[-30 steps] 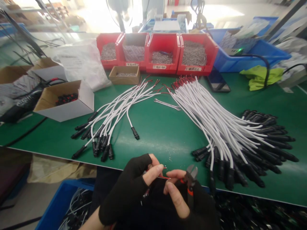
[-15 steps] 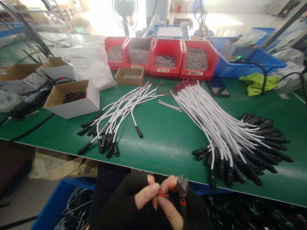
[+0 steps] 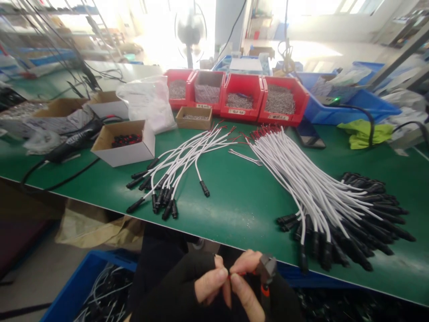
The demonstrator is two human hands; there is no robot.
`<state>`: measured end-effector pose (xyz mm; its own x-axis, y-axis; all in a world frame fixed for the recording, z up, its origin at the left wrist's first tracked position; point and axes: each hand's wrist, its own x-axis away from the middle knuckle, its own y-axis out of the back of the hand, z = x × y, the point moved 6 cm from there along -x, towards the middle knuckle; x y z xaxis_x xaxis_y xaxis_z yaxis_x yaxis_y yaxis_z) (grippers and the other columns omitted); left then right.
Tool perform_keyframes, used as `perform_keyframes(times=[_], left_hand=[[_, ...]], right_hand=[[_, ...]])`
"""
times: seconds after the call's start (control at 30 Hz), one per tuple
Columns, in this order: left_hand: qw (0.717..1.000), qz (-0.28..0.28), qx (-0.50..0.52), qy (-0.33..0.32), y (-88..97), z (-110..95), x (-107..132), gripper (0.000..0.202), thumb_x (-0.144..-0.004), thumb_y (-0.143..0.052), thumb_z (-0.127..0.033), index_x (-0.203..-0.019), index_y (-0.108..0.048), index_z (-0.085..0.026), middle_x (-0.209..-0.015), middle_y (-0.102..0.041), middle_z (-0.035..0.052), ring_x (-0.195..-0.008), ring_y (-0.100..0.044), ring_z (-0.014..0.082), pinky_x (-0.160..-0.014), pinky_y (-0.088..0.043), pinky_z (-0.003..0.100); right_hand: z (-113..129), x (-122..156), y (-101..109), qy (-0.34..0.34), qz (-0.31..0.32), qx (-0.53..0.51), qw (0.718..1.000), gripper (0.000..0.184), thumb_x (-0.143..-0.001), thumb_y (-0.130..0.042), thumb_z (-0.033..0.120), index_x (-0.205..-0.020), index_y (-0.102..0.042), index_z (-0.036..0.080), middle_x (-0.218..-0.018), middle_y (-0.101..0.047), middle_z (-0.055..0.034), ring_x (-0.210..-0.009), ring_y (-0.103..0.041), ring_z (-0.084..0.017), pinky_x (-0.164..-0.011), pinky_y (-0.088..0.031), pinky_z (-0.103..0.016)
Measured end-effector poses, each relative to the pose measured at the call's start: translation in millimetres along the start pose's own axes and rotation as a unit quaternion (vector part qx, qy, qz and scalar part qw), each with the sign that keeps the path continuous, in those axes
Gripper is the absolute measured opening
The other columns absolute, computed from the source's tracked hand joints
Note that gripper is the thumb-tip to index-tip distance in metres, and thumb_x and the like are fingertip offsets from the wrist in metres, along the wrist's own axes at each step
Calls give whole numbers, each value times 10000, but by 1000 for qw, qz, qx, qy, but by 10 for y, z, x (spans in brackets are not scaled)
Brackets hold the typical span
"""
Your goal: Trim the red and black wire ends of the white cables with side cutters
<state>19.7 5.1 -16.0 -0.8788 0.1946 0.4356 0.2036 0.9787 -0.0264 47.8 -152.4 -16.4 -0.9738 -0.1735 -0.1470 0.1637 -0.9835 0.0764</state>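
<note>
In front of the table's near edge, my left hand [image 3: 212,282] is closed, thumb and finger pinching thin red wires [image 3: 229,275] that are mostly hidden by the fingertips. My right hand [image 3: 247,286] meets it there, thumb and forefinger pinched at the same wires. A pair of cutting pliers [image 3: 268,269] with dark jaws and orange-red handles rests in my right hand, jaws upward beside the forefinger. Both hands wear black fingerless coverings. Beyond them on the green table [image 3: 241,197] lie a small bunch of white cables [image 3: 187,154] and a large bunch of white cables [image 3: 301,174] with black connectors.
A wrench [image 3: 245,157] lies between the bunches. Behind stand red bins [image 3: 241,114] of small metal parts, a small carton [image 3: 194,120] and a white box [image 3: 132,154] of red-black pieces. A phone [image 3: 310,134] lies right. Below left is a blue crate [image 3: 89,273] of cables.
My fingertips have closed together over the red wires, whose ends showed between them before. The camera view has tilted up and shifted left slightly. Things on the table have not moved.
</note>
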Motion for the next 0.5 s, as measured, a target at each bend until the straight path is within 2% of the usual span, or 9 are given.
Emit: perform_keyframes(times=[0.1, 0.2, 0.3, 0.37, 0.43, 0.5], left_hand=[[1000, 15, -25, -6, 60, 21, 58, 423, -924, -644, -611, -971, -799, -220, -882, -732, 60, -828, -654, 225, -781, -520, 279], [998, 12, -64, 5, 139, 72, 82, 464, -983, -574, -585, -970, -781, -171, -980, -755, 88, -946, -680, 236, -845, -515, 264], [998, 12, -65, -21, 185, 81, 59, 529, -1017, -515, -582, -875, -764, -138, -889, -739, 87, -863, -669, 201, -796, -485, 251], [998, 4, -41, -45, 201, 71, 36, 556, -998, -534, -618, -873, -777, -134, -764, -674, 59, -758, -619, 167, -688, -436, 236], [999, 5, -5, -52, 188, 74, 15, 603, -978, -534, -666, -875, -783, -126, -609, -532, 8, -597, -497, 123, -550, -322, 234], [999, 6, 30, -45, 152, 76, -5, 637, -965, -531, -696, -845, -768, -117, -519, -402, -35, -490, -358, 95, -493, -213, 251]], right_hand=[[31, -148, 103, 38, -18, -62, 997, 185, -1051, -603, 404, -911, -613, 284, -647, -555, 54, -598, -524, -134, -620, -401, -289], [22, -259, 170, 27, -16, -114, 993, 225, -1051, -614, 429, -884, -602, 279, -632, -536, 80, -556, -495, -115, -581, -352, -303], [15, -290, 150, 7, 0, -75, 997, 351, -1029, -632, 469, -766, -606, 239, -605, -544, 50, -537, -505, -131, -575, -332, -329], [-2, -289, 132, -12, -4, -61, 998, 385, -1025, -628, 483, -738, -607, 227, -599, -558, 31, -540, -513, -143, -581, -342, -325], [-22, -283, 138, -27, -27, -105, 994, 260, -1029, -618, 487, -912, -676, 262, -651, -601, 35, -550, -527, -142, -580, -380, -299], [-26, -264, 139, -34, -39, -153, 987, 207, -1026, -616, 501, -1136, -678, 337, -698, -629, 51, -547, -547, -133, -568, -421, -270]])
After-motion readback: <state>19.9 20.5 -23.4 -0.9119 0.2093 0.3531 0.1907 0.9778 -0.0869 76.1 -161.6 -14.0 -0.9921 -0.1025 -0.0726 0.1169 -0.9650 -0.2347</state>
